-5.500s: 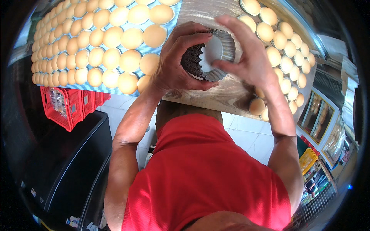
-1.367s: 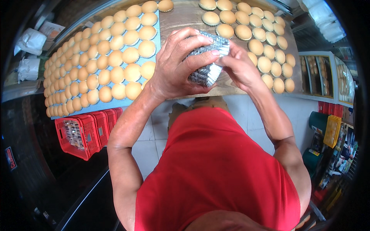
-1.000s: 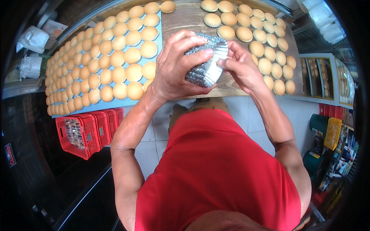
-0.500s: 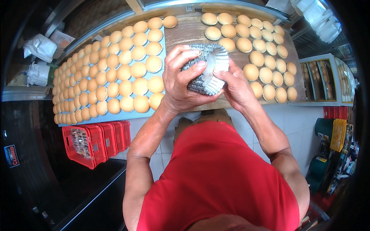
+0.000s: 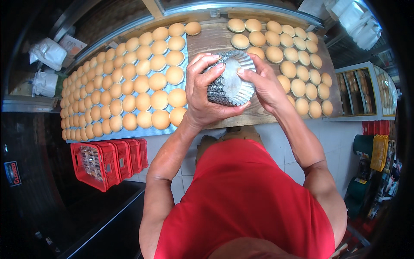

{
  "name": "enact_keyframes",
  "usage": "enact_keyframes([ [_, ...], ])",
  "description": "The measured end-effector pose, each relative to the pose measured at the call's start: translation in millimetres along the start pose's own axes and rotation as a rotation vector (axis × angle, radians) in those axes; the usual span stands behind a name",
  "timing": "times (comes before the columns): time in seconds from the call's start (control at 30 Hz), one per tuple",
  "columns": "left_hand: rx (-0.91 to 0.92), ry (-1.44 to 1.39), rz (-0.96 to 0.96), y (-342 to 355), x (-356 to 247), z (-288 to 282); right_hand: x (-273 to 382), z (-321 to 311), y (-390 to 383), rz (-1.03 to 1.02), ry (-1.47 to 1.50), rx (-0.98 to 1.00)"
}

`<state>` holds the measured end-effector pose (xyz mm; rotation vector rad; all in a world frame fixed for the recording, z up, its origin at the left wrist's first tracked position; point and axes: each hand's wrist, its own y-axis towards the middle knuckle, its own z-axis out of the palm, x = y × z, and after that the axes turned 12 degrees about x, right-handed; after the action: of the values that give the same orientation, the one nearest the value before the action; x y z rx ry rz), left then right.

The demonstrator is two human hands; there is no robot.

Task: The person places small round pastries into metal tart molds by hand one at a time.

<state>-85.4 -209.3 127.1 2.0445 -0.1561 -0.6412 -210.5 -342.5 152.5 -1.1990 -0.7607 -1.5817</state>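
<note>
A stack of fluted metal baking tins (image 5: 234,78) is held up over the wooden table (image 5: 211,43), its open end tilted toward the right. My left hand (image 5: 202,86) wraps round the stack from the left, fingers over the top and thumb side beneath. My right hand (image 5: 267,84) grips the rim at the right, with the thumb pressed on the end tin; its other fingers are partly hidden behind the stack. Round golden cakes (image 5: 158,81) stand in rows to the left on a blue ribbed sheet (image 5: 133,133). More cakes (image 5: 298,87) sit on bare wood to the right.
Red plastic crates (image 5: 108,164) stand below the table's left edge. White plastic bags (image 5: 47,54) lie at the far left. On the right stands a glass-fronted case (image 5: 366,90) with baked goods inside. A yellow crate (image 5: 379,153) and green containers (image 5: 357,190) are at the lower right.
The end tin's inside now faces me a little more. My right hand has shifted slightly up and right along the rim. My left hand keeps its hold.
</note>
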Motion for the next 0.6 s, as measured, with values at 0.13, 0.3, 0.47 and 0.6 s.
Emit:
enact_keyframes([
  [0.13, 0.020, -0.009, 0.003, -4, -2, 0, -8, -5, -8, 0.004, 0.011, -0.010],
  [0.3, 0.033, -0.064, -0.037, -8, -3, 2, 2, -8, 13, -0.009, -0.094, 0.034],
  [0.47, 0.090, -0.084, -0.119, -13, 2, 4, 5, -18, 0, -0.022, -0.130, -0.114],
  [0.6, 0.065, -0.149, -0.271, -43, 11, -3, -36, -62, -37, -0.176, -0.131, -0.198],
])
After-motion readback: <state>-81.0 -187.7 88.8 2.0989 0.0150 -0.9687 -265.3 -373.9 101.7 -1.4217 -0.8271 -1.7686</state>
